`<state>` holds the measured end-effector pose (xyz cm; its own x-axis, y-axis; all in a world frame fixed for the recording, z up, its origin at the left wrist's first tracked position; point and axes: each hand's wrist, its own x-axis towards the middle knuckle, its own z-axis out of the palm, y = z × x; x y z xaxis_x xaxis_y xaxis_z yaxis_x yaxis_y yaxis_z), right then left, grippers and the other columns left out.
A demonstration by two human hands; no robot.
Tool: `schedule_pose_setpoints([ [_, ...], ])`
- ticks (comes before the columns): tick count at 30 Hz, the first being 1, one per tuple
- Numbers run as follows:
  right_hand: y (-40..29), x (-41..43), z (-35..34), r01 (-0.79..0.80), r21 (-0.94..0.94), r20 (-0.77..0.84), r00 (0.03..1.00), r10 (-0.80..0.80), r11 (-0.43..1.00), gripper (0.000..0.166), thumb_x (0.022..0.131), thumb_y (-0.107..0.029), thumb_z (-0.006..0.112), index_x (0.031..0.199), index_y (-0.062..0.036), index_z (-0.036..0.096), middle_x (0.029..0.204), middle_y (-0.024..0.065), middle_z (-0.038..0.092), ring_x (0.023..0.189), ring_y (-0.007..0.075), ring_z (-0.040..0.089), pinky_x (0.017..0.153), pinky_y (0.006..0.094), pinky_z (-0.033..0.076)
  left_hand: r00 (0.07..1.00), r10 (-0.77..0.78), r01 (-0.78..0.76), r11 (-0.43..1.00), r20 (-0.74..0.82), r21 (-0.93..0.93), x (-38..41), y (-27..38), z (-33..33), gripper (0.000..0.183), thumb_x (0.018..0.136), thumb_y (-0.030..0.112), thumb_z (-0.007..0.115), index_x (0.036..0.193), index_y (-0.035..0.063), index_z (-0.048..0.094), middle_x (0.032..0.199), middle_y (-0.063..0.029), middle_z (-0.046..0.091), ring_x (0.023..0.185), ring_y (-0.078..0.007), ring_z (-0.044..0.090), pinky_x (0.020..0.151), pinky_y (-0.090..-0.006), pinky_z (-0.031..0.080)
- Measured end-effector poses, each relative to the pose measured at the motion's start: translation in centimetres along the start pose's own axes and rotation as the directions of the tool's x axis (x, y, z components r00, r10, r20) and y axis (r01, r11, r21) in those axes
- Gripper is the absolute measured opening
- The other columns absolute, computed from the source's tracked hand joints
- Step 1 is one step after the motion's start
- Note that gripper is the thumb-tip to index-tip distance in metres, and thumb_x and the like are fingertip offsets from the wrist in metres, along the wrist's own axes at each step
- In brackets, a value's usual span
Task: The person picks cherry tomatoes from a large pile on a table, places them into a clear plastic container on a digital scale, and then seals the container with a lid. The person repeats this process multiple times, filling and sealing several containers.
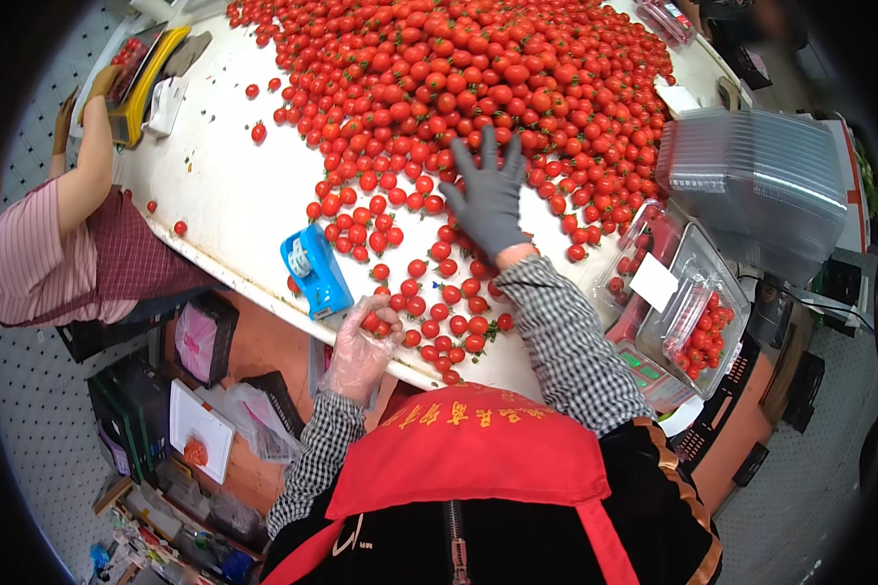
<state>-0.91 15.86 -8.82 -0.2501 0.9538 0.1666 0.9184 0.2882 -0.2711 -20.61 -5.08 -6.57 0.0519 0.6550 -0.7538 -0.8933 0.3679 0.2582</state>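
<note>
My left hand [360, 349], in a clear plastic glove, is at the table's near edge with its fingers curled around cherry tomatoes [371, 322]. My right hand [489, 197] wears a dark grey glove. Its fingers are spread and reach the near edge of a large heap of red cherry tomatoes [468, 66], many with green stems. Between my two hands, loose cherry tomatoes [439, 311] lie scattered on the white tabletop [219, 183]. Just beyond my left hand stands a blue tape dispenser [318, 272].
On the right, a clear clamshell box [732, 292] with tomatoes sits on a scale [640, 369]. Behind it rises a stack of clear plastic boxes [753, 183]. At left, another person's arm [88, 161] reaches to a yellow scale [150, 80]. Crates [128, 409] stand on the floor.
</note>
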Motion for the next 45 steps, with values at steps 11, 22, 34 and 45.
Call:
schedule_pose_setpoints([
  [11, -0.9, -7.7, -2.5, 0.394, 0.337, 0.100, 0.888, -0.449, 0.855, 0.048, 0.090, -0.031, 0.073, 0.136, -0.0224, 0.062, 0.150, 0.0133, 0.051, 0.144, 0.0435, 0.039, 0.119, 0.0659, 0.026, 0.999, -0.012, 0.011, 1.000, 0.038, 0.028, 0.2, 0.2, 0.0, 0.024, 0.101, 0.023, 0.065, 0.111, 0.0012, 0.066, 0.092, -0.0091, 0.066, 0.089, -0.0207, 0.065, 0.078, -0.0371, 0.052],
  [22, 8.3, -2.8, -0.2, -0.213, -0.071, -0.282, 0.942, 0.185, 0.975, 0.041, 0.085, -0.024, 0.077, 0.121, -0.0088, 0.064, 0.119, 0.0112, 0.063, 0.123, 0.0332, 0.053, 0.109, 0.0503, 0.037, 0.988, -0.059, 0.051, 0.997, 0.144, 0.061, 0.5, -0.6, 3.0, 0.027, 0.103, 0.029, 0.061, 0.109, 0.0029, 0.064, 0.098, -0.0104, 0.061, 0.097, -0.0244, 0.060, 0.080, -0.0394, 0.055],
  [34, 0.4, -9.6, -5.4, -0.004, 0.719, -0.019, 0.999, 0.026, 0.695, 0.046, 0.085, -0.019, 0.078, 0.127, -0.0083, 0.062, 0.127, 0.0155, 0.062, 0.122, 0.0369, 0.057, 0.105, 0.0473, 0.046, 0.928, -0.138, 0.170, 0.984, 0.347, -0.061, 3.7, -2.1, 6.9, 0.049, 0.108, 0.035, 0.053, 0.146, 0.0045, 0.046, 0.141, -0.0241, 0.057, 0.122, -0.0411, 0.063, 0.092, -0.0481, 0.060],
  [45, 1.3, -2.2, -0.5, 0.015, 0.067, 0.035, 0.999, -0.017, 0.998, 0.069, 0.094, -0.044, 0.069, 0.151, -0.0117, 0.051, 0.164, 0.0252, 0.033, 0.152, 0.0452, 0.027, 0.123, 0.0630, 0.019, 0.956, -0.128, 0.161, 0.981, 0.266, -0.106, 3.4, -0.9, 4.5, 0.041, 0.106, 0.041, 0.056, 0.131, 0.0078, 0.060, 0.102, -0.0085, 0.061, 0.089, -0.0213, 0.060, 0.067, -0.0309, 0.059],
])
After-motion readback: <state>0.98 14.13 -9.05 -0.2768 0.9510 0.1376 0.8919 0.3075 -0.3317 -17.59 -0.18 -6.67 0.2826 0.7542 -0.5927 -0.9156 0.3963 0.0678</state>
